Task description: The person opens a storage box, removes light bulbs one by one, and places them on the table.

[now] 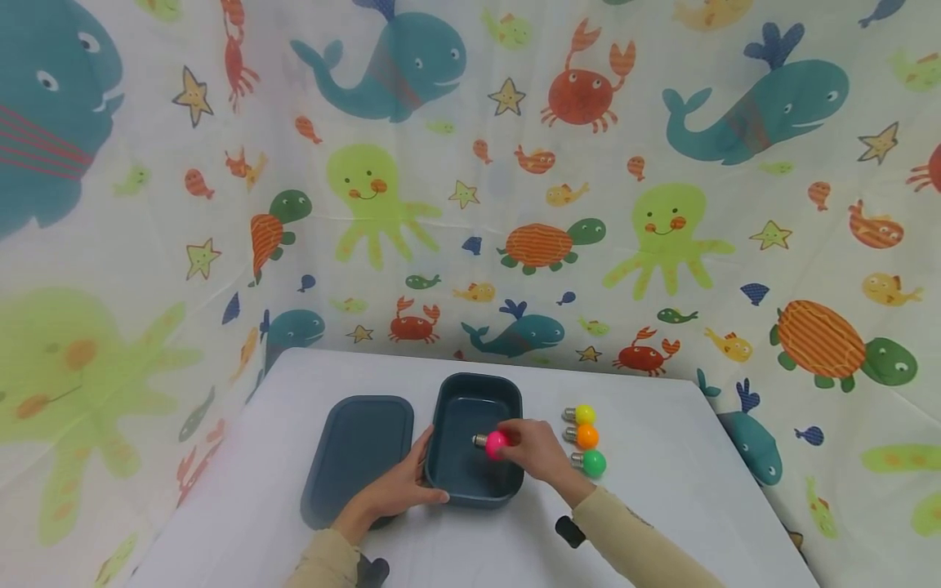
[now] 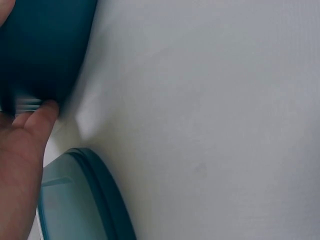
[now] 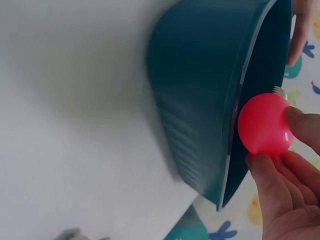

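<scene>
A dark teal rectangular container stands on the white table with its open side up. My left hand holds its near left corner, fingers along the left side and thumb at the front. Over the container, my right hand pinches a pink light bulb by its round part. The bulb's metal screw base points left, and the right wrist view shows the bulb at the container's opening. Inside the container, no other object shows in the head view.
Left of the container lies a matching flat lid, partly behind my left hand. To the right, a yellow bulb, an orange bulb and a green bulb lie in a column. A sea-animal patterned curtain hangs behind the table.
</scene>
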Available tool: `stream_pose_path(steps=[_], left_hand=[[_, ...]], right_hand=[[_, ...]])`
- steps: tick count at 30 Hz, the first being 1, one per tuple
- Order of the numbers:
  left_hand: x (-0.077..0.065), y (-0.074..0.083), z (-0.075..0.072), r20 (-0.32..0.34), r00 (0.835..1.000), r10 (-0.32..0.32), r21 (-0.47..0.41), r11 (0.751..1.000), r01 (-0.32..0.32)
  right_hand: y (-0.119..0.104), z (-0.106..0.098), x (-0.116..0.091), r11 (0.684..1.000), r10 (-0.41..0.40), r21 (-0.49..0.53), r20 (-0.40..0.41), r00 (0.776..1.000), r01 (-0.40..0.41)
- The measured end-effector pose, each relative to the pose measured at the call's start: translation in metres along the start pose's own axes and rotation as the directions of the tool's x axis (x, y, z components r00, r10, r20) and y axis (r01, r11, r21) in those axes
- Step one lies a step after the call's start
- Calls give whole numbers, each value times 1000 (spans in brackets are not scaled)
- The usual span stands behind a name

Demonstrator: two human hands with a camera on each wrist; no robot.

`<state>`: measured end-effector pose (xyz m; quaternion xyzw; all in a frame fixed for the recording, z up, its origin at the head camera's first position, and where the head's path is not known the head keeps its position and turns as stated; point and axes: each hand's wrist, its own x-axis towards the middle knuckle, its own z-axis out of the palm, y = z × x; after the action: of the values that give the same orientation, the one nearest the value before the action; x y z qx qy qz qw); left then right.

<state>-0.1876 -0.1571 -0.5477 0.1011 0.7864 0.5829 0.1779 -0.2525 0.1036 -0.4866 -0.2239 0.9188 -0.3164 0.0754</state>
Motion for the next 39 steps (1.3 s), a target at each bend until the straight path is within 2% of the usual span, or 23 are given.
stream_pose_path(steps=[6, 15, 20, 29, 39], left_hand=[[1, 1, -2, 1, 1000, 7, -6, 1000, -7], [4, -5, -6, 3, 1000, 16, -3, 1000, -16], [6, -8, -6, 10, 1000, 29, 3, 1000, -29], [4, -8, -4, 12, 1000, 28, 23, 999, -28], [5, -7, -3, 13, 1000, 18, 8, 1000, -18]], right_hand=[[6, -9, -5, 999, -17, -28, -43, 999, 15], [11, -19, -11, 1000, 28, 15, -55, 998, -27], [16, -23, -15, 1000, 15, 21, -82, 996, -14], [26, -35, -27, 998, 64, -19, -151, 986, -68], [47, -42, -39, 993, 102, -45, -188, 977, -112]])
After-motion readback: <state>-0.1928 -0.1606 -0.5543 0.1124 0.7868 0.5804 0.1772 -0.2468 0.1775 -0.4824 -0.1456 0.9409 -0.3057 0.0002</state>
